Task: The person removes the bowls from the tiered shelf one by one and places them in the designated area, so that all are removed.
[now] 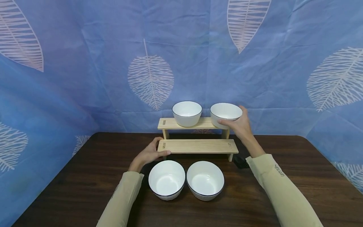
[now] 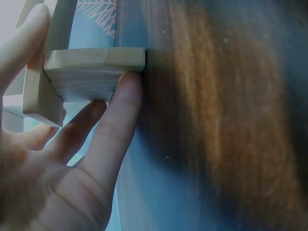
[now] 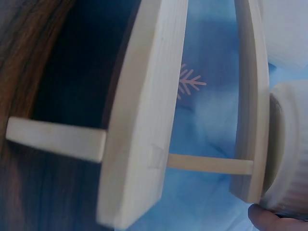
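A two-tier wooden stand [image 1: 197, 146] stands on the table. My left hand [image 1: 148, 154] grips the left end of its lower tier, thumb over the top; in the left wrist view, fingertips [image 2: 129, 89] touch the stand's leg [image 2: 96, 72]. My right hand [image 1: 241, 126] holds a white bowl [image 1: 226, 112] with a dark rim at the right end of the upper tier. Seen from the right wrist, this bowl's base [image 3: 288, 154] is right at the upper board [image 3: 252, 96]. A matching bowl [image 1: 187, 113] sits on the upper tier's left half.
Two more white bowls, a left one [image 1: 166, 179] and a right one [image 1: 205, 180], stand side by side on the dark wooden table [image 1: 269, 195] in front of the stand. A small black object [image 1: 241, 162] lies by the stand's right leg. Blue leaf-patterned cloth [image 1: 181, 75] hangs behind.
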